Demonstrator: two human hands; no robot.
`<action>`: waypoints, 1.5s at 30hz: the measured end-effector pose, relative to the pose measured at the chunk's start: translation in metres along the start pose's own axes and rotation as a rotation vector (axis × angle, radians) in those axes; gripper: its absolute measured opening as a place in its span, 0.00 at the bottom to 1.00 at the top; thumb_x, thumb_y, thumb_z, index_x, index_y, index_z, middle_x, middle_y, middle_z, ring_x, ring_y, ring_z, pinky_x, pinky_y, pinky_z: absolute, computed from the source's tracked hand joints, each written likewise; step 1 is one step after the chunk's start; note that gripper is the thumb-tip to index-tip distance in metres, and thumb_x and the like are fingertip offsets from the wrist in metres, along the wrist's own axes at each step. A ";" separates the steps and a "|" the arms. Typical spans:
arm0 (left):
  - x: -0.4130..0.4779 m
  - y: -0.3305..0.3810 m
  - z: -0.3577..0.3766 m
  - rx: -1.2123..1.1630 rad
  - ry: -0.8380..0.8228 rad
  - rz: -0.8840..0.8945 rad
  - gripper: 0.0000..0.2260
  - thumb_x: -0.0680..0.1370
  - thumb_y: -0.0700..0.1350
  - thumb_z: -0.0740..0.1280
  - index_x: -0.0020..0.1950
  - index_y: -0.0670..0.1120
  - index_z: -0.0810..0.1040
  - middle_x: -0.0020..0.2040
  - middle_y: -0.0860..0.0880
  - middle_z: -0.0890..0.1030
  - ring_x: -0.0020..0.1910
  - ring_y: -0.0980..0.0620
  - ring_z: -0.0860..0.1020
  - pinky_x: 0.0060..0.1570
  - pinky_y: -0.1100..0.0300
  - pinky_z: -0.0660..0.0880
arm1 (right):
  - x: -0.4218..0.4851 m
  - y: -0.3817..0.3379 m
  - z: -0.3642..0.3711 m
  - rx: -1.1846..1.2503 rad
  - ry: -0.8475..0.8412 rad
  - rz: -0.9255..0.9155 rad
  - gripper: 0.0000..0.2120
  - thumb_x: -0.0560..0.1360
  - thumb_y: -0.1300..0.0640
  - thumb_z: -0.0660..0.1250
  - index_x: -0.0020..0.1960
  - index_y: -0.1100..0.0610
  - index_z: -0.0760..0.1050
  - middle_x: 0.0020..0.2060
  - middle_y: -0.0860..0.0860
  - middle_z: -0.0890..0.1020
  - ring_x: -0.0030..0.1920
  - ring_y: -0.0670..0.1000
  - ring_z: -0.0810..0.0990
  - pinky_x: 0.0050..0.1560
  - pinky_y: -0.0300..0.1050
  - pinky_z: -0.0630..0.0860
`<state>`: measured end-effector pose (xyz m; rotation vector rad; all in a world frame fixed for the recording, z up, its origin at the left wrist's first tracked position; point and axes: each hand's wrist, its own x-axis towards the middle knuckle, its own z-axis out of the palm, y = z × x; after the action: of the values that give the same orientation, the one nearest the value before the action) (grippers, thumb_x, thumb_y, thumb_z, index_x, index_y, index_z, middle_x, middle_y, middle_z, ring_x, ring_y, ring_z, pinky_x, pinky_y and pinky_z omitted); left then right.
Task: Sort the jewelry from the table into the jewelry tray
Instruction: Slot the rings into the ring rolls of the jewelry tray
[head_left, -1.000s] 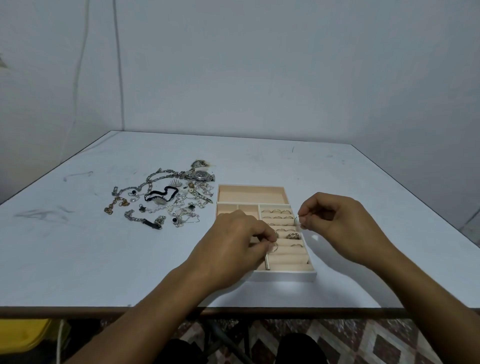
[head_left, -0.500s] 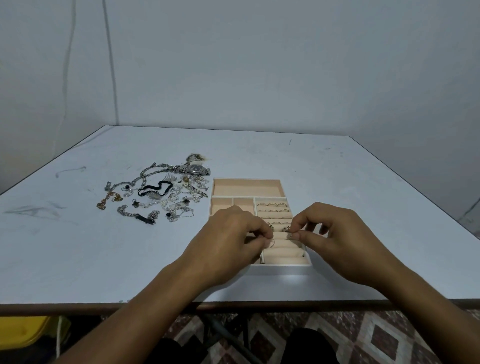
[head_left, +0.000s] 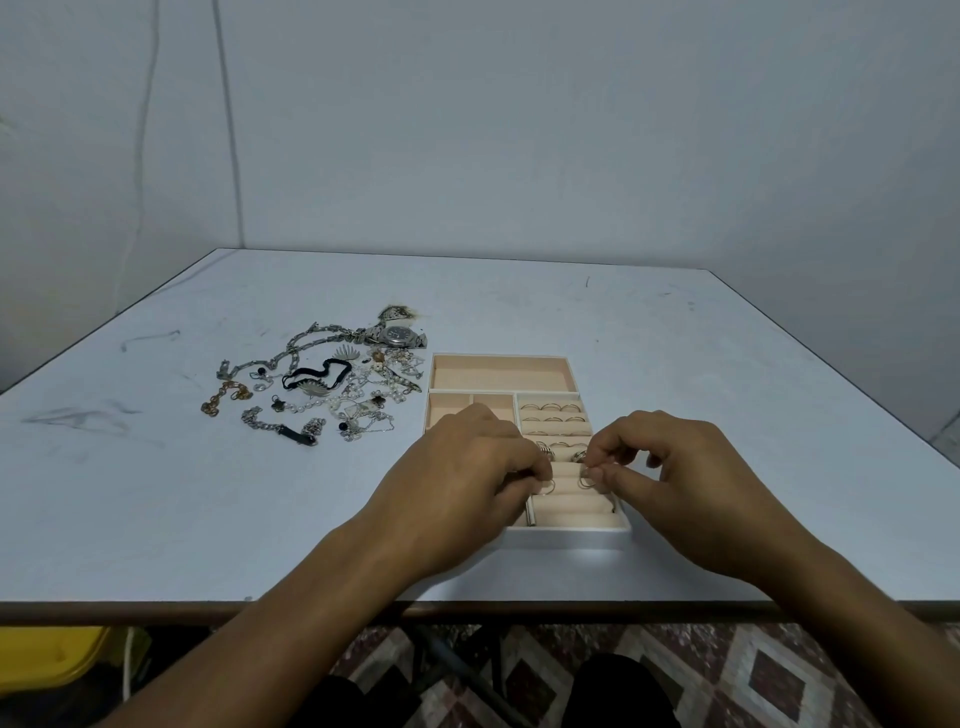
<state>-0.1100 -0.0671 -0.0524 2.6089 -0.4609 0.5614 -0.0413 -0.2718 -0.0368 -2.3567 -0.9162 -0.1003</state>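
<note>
Rings are mostly done: the tray (head_left: 571, 371) has several seated in its ring rolls, and each hand is pinching one more over the slots, left hand (head_left: 462, 483) grip on a ring (head_left: 548, 487), right hand (head_left: 680, 478) on another ring (head_left: 587, 478). Still plenty left though, since the whole pile (head_left: 322, 384) of chains, a watch (head_left: 400, 335) and bits sits on the worktop (head_left: 156, 493) left of the tray, and the other compartments look empty.

Plain room: bare wall (head_left: 519, 130), table (head_left: 675, 364)

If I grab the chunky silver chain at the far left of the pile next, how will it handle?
The silver chain looks linked, so it will probably hang limp and swing. It lies among other pieces of the jewelry pile, so it may snag and drag them. Its thick links suggest some weight.
</note>
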 end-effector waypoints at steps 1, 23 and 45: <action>0.000 0.000 0.000 0.005 -0.001 0.005 0.06 0.75 0.48 0.67 0.48 0.52 0.83 0.43 0.58 0.82 0.47 0.53 0.73 0.46 0.53 0.74 | 0.000 0.000 0.000 -0.004 -0.002 0.000 0.05 0.74 0.55 0.70 0.42 0.44 0.79 0.41 0.40 0.81 0.49 0.39 0.73 0.43 0.25 0.65; -0.005 0.003 0.003 0.062 -0.027 0.002 0.15 0.75 0.42 0.61 0.52 0.54 0.84 0.47 0.55 0.79 0.48 0.52 0.74 0.44 0.50 0.74 | -0.004 0.001 0.000 0.001 0.006 0.010 0.07 0.74 0.55 0.70 0.41 0.42 0.78 0.40 0.39 0.81 0.49 0.38 0.73 0.43 0.26 0.66; -0.009 -0.003 -0.007 0.023 0.051 -0.068 0.09 0.76 0.44 0.65 0.53 0.53 0.82 0.49 0.57 0.80 0.48 0.54 0.74 0.48 0.55 0.72 | -0.015 0.005 0.002 -0.191 -0.031 -0.083 0.09 0.76 0.55 0.66 0.49 0.42 0.82 0.46 0.34 0.78 0.50 0.42 0.74 0.48 0.33 0.68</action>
<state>-0.1190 -0.0596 -0.0520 2.6147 -0.3496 0.6126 -0.0497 -0.2824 -0.0454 -2.5005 -1.0613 -0.1926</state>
